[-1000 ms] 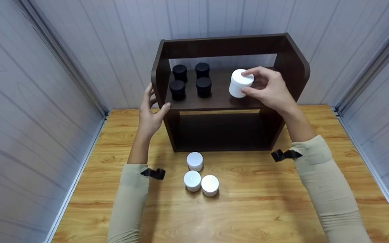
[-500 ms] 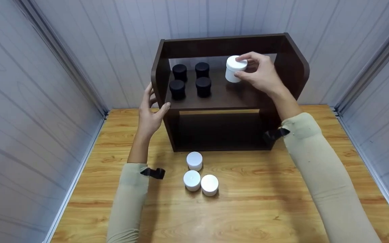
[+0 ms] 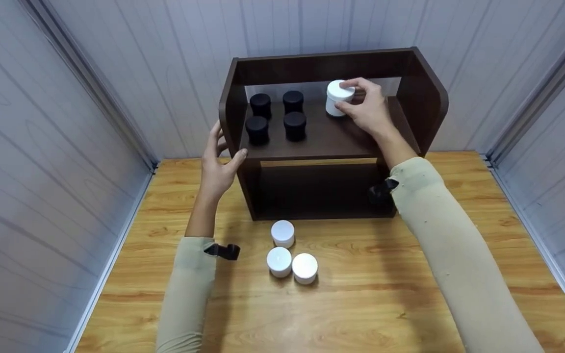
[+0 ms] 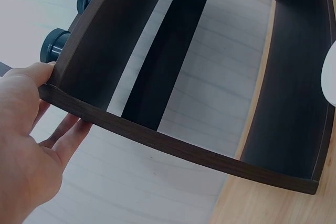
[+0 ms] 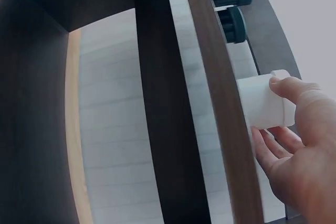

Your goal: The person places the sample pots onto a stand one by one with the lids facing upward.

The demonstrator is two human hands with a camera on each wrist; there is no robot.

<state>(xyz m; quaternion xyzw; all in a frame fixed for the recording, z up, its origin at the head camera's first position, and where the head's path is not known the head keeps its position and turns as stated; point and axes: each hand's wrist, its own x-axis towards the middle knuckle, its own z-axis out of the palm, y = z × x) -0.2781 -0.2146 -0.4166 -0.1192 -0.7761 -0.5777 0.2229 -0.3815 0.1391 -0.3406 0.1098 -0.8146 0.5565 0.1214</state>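
Note:
My right hand [image 3: 371, 110] pinches a white lidded jar [image 3: 334, 100] between thumb and fingers, upright at the upper board of a dark brown two-tier shelf [image 3: 331, 142]. The right wrist view shows the thumb on the lid side of the white jar [image 5: 260, 103] and the fingers along its far side. With my left hand [image 3: 218, 171] I grip the shelf's left side panel, thumb on its front edge. In the left wrist view the other fingers reach round the outside of that panel [image 4: 173, 148]. Several black lidded jars, one of them nearest the middle [image 3: 295, 126], stand at the left of the upper board.
Three more white jars, the rear one [image 3: 283, 233] closest to the shelf, stand on the wood-grain table [image 3: 361, 294] in front. The lower compartment [image 3: 319, 191] is open at the front. Pale panelled walls [image 3: 66, 147] enclose the left, right and back.
My right hand has carried the white jar back and slightly left, then lowered it toward the upper board behind its earlier spot. My left hand keeps its hold on the shelf.

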